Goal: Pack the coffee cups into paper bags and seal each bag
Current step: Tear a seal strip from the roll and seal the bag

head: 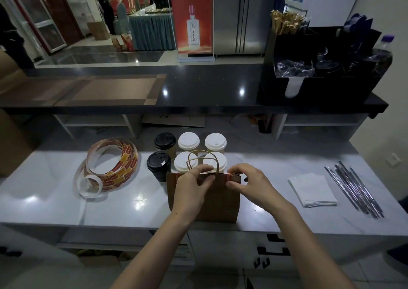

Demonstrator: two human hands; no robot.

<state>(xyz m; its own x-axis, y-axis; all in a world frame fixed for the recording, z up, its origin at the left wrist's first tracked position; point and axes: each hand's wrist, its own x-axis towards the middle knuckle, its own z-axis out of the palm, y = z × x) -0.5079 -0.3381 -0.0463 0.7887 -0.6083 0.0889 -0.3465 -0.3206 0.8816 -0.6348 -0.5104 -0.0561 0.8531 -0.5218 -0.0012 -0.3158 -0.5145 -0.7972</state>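
A brown paper bag (pixel 217 202) with twisted handles stands upright near the front edge of the white counter (pixel 123 202). My left hand (pixel 192 186) pinches the middle of the bag's closed top edge. My right hand (pixel 247 182) presses a red sticker (pixel 229 176) over the top edge at the bag's right end. Behind the bag stand several lidded coffee cups: two with black lids (pixel 159 165) on the left, and several with white lids (pixel 188 142) beside them. What is inside the bag is hidden.
A loose coil of red and yellow sticker tape (pixel 110 167) lies left of the cups. White napkins (pixel 312 191) and wrapped straws (pixel 355 188) lie on the right. A black raised counter (pixel 198 90) behind carries a black organiser (pixel 320 68).
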